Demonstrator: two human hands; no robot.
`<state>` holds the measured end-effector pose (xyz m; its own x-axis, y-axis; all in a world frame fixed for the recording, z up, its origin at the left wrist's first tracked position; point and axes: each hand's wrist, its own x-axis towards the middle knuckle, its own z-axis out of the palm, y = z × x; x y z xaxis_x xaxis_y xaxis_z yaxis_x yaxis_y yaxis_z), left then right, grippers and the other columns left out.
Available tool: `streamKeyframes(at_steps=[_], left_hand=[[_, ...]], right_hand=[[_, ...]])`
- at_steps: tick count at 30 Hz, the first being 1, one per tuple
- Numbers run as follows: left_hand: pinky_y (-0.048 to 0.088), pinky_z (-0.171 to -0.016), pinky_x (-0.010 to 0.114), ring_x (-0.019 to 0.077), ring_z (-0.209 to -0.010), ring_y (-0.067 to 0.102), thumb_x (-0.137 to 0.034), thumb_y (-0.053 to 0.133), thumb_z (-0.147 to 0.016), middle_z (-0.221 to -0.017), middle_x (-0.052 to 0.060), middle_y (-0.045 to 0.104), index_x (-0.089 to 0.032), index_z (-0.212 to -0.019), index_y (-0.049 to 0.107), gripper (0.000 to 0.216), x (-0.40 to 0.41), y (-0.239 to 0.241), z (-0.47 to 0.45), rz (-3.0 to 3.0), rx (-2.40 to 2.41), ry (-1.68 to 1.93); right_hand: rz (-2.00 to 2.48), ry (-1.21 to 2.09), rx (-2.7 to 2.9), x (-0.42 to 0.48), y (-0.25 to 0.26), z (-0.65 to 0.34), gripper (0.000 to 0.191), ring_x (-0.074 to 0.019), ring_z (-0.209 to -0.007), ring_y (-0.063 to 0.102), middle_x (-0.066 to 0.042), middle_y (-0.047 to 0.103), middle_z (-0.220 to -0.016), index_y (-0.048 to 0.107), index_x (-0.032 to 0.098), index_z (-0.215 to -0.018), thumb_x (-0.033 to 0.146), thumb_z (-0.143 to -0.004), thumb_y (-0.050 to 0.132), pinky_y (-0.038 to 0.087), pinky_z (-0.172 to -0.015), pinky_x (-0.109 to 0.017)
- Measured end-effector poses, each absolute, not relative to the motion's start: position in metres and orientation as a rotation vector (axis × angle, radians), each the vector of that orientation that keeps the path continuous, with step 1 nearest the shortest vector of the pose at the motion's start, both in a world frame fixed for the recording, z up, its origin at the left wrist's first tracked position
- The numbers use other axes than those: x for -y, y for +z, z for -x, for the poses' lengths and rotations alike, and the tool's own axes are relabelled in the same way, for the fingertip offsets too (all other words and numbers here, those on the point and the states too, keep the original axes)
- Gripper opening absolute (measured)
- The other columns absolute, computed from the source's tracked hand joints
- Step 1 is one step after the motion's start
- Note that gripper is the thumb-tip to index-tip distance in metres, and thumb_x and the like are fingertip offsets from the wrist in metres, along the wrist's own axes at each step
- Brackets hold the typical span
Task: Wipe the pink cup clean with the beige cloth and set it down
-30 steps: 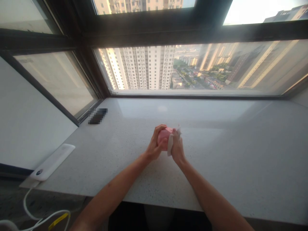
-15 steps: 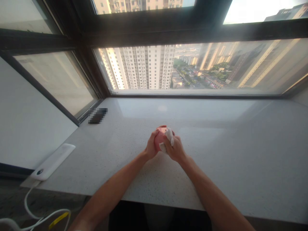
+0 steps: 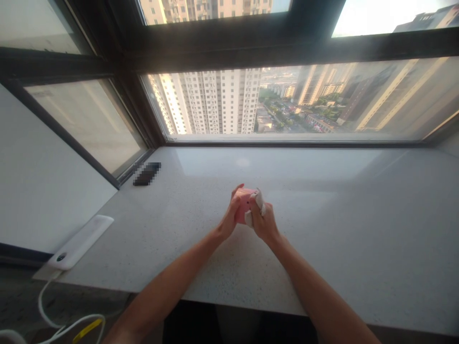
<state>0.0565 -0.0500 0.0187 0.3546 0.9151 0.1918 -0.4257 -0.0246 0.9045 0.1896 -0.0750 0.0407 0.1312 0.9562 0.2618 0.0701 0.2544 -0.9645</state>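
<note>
My left hand (image 3: 230, 218) is closed around a small round pink object (image 3: 244, 204), held just above the speckled grey windowsill counter (image 3: 322, 229). My right hand (image 3: 264, 220) grips a crumpled white cloth (image 3: 255, 208) and presses it against the right side of the pink object. Both hands meet near the middle of the counter. Most of the pink object is hidden by my fingers and the cloth.
A white power strip (image 3: 81, 241) lies at the counter's left front corner, its white cable (image 3: 57, 320) hanging to the floor. A dark flat item (image 3: 147, 174) rests near the left window frame. A wide window (image 3: 287, 100) with dark frames stands behind the counter.
The cloth in my right hand has shifted over the pink object, from its right side across the top and back to the side. Both hands stay in the same spot.
</note>
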Motion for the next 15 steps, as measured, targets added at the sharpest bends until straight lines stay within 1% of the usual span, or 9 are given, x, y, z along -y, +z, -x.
streamKeyframes(at_steps=[1,3,4,5,6,8,10,12,15], left_hand=[[0.038,-0.127,0.053,0.0368,-0.152,0.048,-0.074,0.063,-0.095,-0.164,0.014,0.048,-0.030,-0.162,0.037,0.084,0.049,0.018,-0.055,-1.273,-0.557,1.222],[0.027,-0.133,0.057,0.0408,-0.164,0.028,-0.070,0.081,-0.084,-0.175,0.014,0.029,-0.033,-0.161,0.039,0.095,0.048,0.014,-0.050,-1.631,-0.557,1.302],[0.024,-0.134,0.059,0.0425,-0.165,0.023,-0.067,0.087,-0.079,-0.176,0.014,0.026,-0.031,-0.158,0.043,0.097,0.048,0.012,-0.049,-1.778,-0.564,1.315],[0.024,-0.134,0.059,0.0436,-0.163,0.024,-0.064,0.089,-0.077,-0.174,0.015,0.028,-0.030,-0.155,0.045,0.096,0.047,0.009,-0.048,-1.852,-0.578,1.313],[0.028,-0.132,0.059,0.0431,-0.160,0.032,-0.063,0.087,-0.080,-0.169,0.015,0.035,-0.029,-0.154,0.046,0.092,0.047,0.007,-0.049,-1.830,-0.596,1.299],[0.042,-0.123,0.056,0.0379,-0.143,0.053,-0.065,0.073,-0.092,-0.153,0.014,0.053,-0.027,-0.155,0.042,0.079,0.048,0.004,-0.053,-1.545,-0.609,1.260],[0.052,-0.112,0.050,0.0320,-0.124,0.067,-0.068,0.058,-0.099,-0.134,0.012,0.066,-0.024,-0.153,0.042,0.072,0.047,0.005,-0.058,-1.188,-0.559,1.180],[0.055,-0.107,0.046,0.0290,-0.112,0.072,-0.068,0.055,-0.099,-0.122,0.010,0.072,-0.022,-0.149,0.046,0.068,0.046,0.008,-0.062,-0.968,-0.510,1.125],[0.054,-0.105,0.041,0.0262,-0.108,0.073,-0.063,0.063,-0.096,-0.121,0.009,0.075,-0.022,-0.145,0.052,0.066,0.044,0.011,-0.065,-0.897,-0.494,1.126]], right_hand=[[1.119,0.937,1.123,0.074,0.040,-0.189,0.058,-0.0126,-0.055,0.043,0.003,0.050,-0.059,0.058,0.023,-0.066,0.074,-0.093,0.063,0.037,-0.052,-0.025],[1.075,1.021,0.848,0.070,0.038,-0.186,0.048,-0.0134,-0.061,0.051,0.003,0.059,-0.071,0.069,0.023,-0.090,0.071,-0.092,0.066,0.044,-0.055,-0.024],[1.043,1.039,0.757,0.069,0.036,-0.185,0.047,-0.0137,-0.064,0.054,0.003,0.062,-0.076,0.070,0.024,-0.100,0.070,-0.091,0.066,0.047,-0.058,-0.024],[1.027,1.042,0.723,0.068,0.033,-0.184,0.047,-0.0138,-0.065,0.055,0.003,0.063,-0.078,0.070,0.024,-0.105,0.069,-0.092,0.066,0.048,-0.059,-0.024],[1.034,1.030,0.755,0.068,0.030,-0.184,0.046,-0.0137,-0.063,0.054,0.003,0.061,-0.075,0.070,0.024,-0.102,0.069,-0.093,0.064,0.047,-0.058,-0.024],[1.088,0.953,1.000,0.069,0.024,-0.185,0.050,-0.0137,-0.058,0.049,0.003,0.056,-0.065,0.066,0.023,-0.082,0.070,-0.097,0.060,0.041,-0.053,-0.025],[1.111,0.815,1.334,0.069,0.021,-0.187,0.058,-0.0140,-0.055,0.046,0.001,0.051,-0.057,0.056,0.023,-0.065,0.069,-0.100,0.055,0.037,-0.052,-0.027],[1.088,0.668,1.545,0.070,0.020,-0.188,0.062,-0.0144,-0.055,0.045,0.000,0.050,-0.055,0.048,0.024,-0.059,0.066,-0.104,0.051,0.037,-0.054,-0.028],[1.089,0.566,1.565,0.070,0.021,-0.187,0.061,-0.0141,-0.053,0.045,-0.001,0.051,-0.055,0.047,0.024,-0.059,0.063,-0.107,0.045,0.035,-0.053,-0.028]])
